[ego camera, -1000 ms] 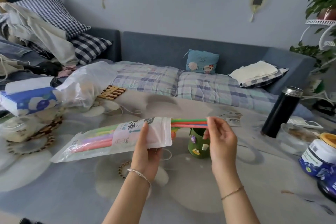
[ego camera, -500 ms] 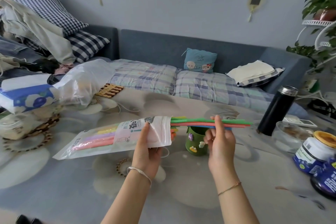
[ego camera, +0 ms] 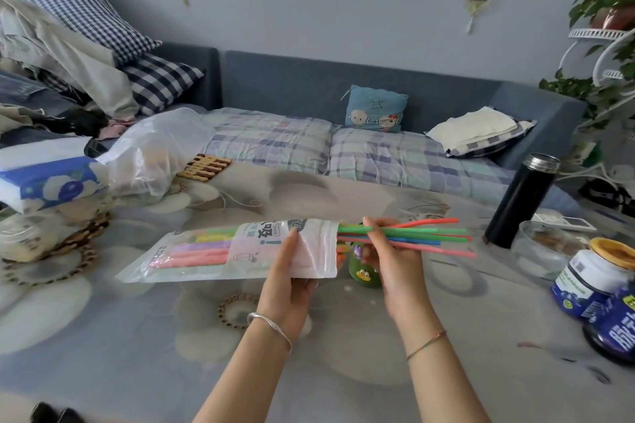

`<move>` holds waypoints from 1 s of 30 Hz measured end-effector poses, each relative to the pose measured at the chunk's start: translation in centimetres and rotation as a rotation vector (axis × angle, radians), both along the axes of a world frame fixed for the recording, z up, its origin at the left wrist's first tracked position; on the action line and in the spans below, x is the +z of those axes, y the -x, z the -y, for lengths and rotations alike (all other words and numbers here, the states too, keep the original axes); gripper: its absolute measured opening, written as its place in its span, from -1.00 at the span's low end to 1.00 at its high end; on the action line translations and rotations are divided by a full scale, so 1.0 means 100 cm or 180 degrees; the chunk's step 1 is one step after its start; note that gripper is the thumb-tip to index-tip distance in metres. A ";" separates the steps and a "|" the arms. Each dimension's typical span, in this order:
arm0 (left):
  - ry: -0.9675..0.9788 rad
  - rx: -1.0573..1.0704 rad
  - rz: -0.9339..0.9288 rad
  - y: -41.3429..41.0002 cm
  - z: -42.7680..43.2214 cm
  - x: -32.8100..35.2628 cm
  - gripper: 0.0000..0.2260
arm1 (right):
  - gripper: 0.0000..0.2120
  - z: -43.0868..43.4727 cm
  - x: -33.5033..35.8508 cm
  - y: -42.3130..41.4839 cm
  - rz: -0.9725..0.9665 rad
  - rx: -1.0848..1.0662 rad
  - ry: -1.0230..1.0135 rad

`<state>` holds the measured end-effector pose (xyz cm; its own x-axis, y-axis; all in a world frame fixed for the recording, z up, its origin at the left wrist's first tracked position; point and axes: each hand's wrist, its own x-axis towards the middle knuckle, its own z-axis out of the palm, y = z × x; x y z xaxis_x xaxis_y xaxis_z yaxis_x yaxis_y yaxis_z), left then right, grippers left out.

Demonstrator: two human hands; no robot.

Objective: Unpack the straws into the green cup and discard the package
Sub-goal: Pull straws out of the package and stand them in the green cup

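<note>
One package [ego camera: 213,252] held level above the tabletop [ego camera: 343,354]; left hand [ego camera: 288,280] grip curled round its open end. Right hand [ego camera: 391,261] grip pinches about six straws [ego camera: 429,237] sticking out of it. One green cup [ego camera: 364,276] stands just behind.

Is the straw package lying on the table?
No, the left hand holds the package above the table, while the right hand grips straws sticking out of its open end.
</note>
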<state>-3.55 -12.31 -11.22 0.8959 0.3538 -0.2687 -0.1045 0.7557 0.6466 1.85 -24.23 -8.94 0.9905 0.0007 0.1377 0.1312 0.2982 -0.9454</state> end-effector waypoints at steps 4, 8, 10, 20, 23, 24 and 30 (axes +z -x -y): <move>0.0103 0.0014 0.0228 -0.001 -0.005 -0.002 -0.75 | -0.77 -0.003 0.004 0.002 -0.0038 -0.0173 -0.0297; 0.0389 0.0249 0.0364 -0.002 -0.019 -0.005 -0.80 | -0.66 0.016 0.010 -0.002 0.0030 -0.0579 -0.0717; 0.0322 0.0269 0.0328 -0.003 -0.019 -0.006 -0.77 | -0.66 0.017 0.009 -0.001 0.0053 -0.0511 -0.0719; 0.0087 0.0101 0.0184 -0.003 -0.008 -0.005 -0.80 | -0.63 0.011 0.010 0.002 -0.0017 -0.0322 -0.0531; 0.0178 0.0215 0.0152 -0.003 -0.019 -0.008 -0.82 | -0.60 0.028 0.015 -0.002 0.0132 -0.0579 -0.0563; 0.0168 0.0241 0.0140 -0.004 -0.022 -0.009 -0.83 | -0.61 0.034 0.015 -0.004 0.0156 -0.0640 -0.0533; 0.0066 0.0254 0.0046 -0.002 -0.022 -0.010 -0.84 | -0.56 0.045 0.004 -0.013 0.0678 -0.0541 0.0865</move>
